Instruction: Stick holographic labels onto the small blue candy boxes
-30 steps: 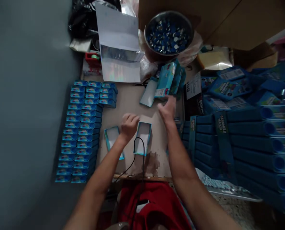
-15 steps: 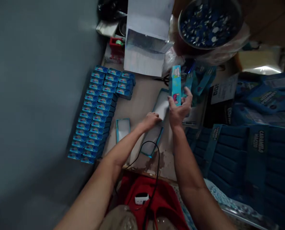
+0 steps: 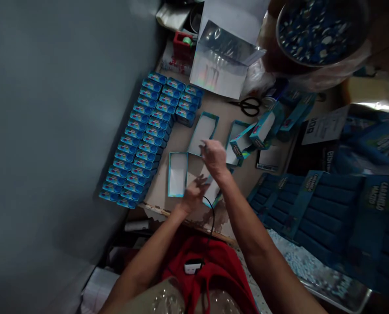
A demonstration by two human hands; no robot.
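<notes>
the desk carries it all, and the stack of blue boxes fills one side. the bowl stands well apart from the stack, beyond its far end and to the right.

half a second ago a printed box stood up in the right hand; now that hand has no such box, and four white-lined trays lie spread with their open sides up. the near tray is just right of the stack's near end; the far tray is right of its short third column. the third tray is farther right of the stack, partly behind the hands, and the fourth tray farther right again, with tilted boxes overlapping it. to my eye, the laying-out is further along.

the right hand is at the far tray's near end, fingers curled; blur hides how far its grip closes and whether it has hold of anything. the left hand, between near and third trays, has loosely parted fingers, nothing seen in its grip.

the scissors lie right of the stack's far end.
</notes>
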